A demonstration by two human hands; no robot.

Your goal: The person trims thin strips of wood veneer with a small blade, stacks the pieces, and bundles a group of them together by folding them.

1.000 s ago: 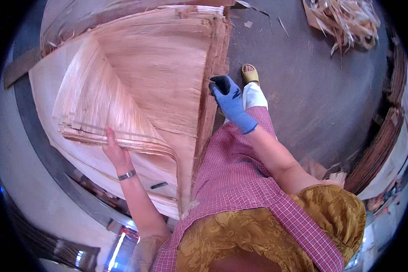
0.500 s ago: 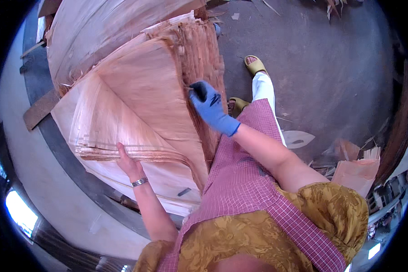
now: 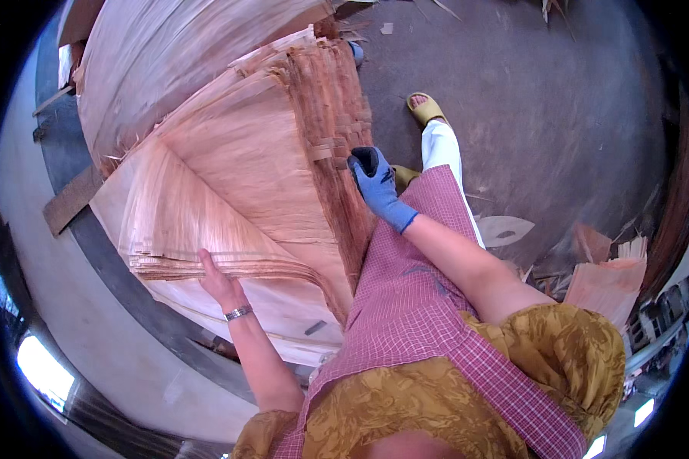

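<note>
Glove (image 3: pixel 381 199): one dark mark (image 3: pixel 387 177) on the blue back (small, seen at an angle); its content cannot be made out.
Legible text: none; words, numbers and signs cannot be read anywhere in this view.

To your right spreads a dark grey floor (image 3: pixel 543 115), dull and scuffed, with a small pale scrap (image 3: pixel 387 29) near the upper edge. Lower on that side you find a pale leaf-shaped patch (image 3: pixel 505 229) and, beyond it, broken pieces of thin wood (image 3: pixel 608 281). On your left, a dark grey strip (image 3: pixel 122 271) curves beside a paler band of floor (image 3: pixel 53 268); a brown board (image 3: pixel 73 200) reaches across their border. At lower left you see a bright white window-like opening (image 3: pixel 44 371) amid darkness; at lower right, a smaller patch of light (image 3: pixel 644 413).
</note>
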